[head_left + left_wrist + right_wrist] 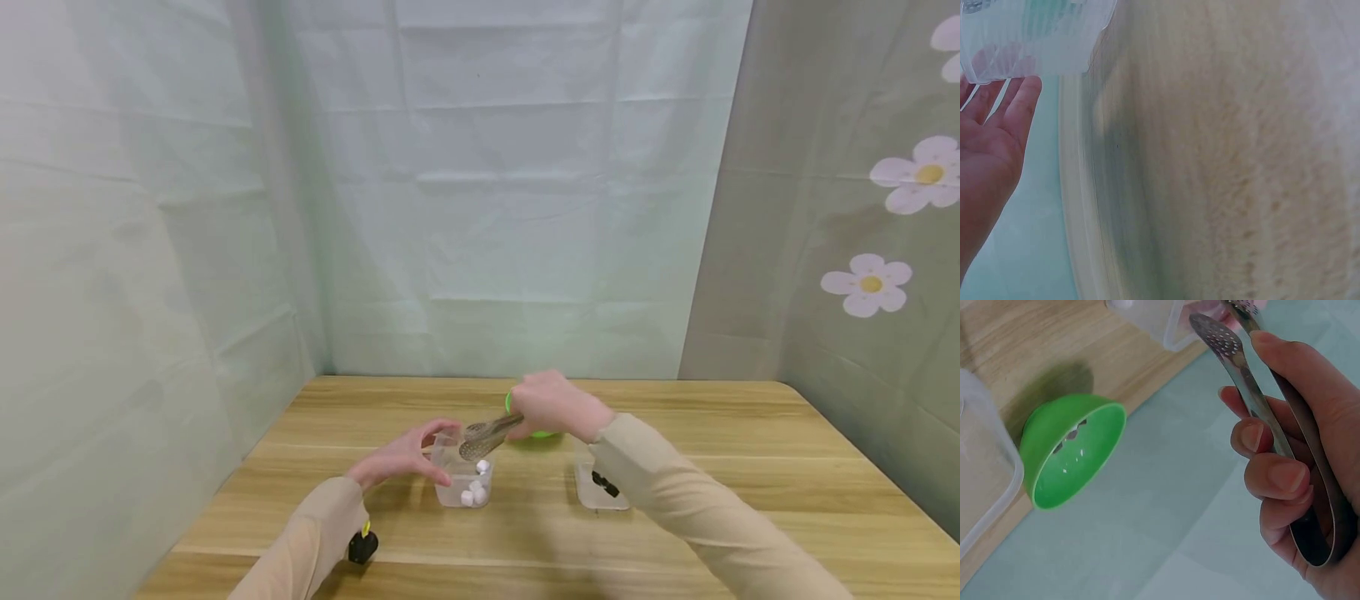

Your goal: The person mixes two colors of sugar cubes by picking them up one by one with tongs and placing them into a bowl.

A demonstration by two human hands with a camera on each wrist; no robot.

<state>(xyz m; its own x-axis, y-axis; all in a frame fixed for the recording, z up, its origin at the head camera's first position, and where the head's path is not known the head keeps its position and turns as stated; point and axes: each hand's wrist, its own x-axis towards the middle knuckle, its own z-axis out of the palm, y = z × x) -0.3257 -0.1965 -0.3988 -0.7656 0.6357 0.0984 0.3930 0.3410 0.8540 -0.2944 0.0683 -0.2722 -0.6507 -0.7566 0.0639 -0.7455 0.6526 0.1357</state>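
My left hand [397, 460] holds a clear plastic container [444, 497] by its left side, thumb at the near side and fingers at the far side. Several white cube-like pieces [477, 493] lie inside it. In the left wrist view, fingertips rest against the wall of the container [1063, 59]. My right hand [557, 405] grips metal tongs [482, 442] with perforated ends, seen over that container. The right wrist view shows the tongs [1259, 400] with their ends apart and nothing between them.
Behind the right hand stands a green bowl [1072, 464] with small dark and white marks inside. A second clear container [598, 498] sits to the right, partly covered by the right forearm. The wooden table [360, 400] ends at pale curtains [510, 250].
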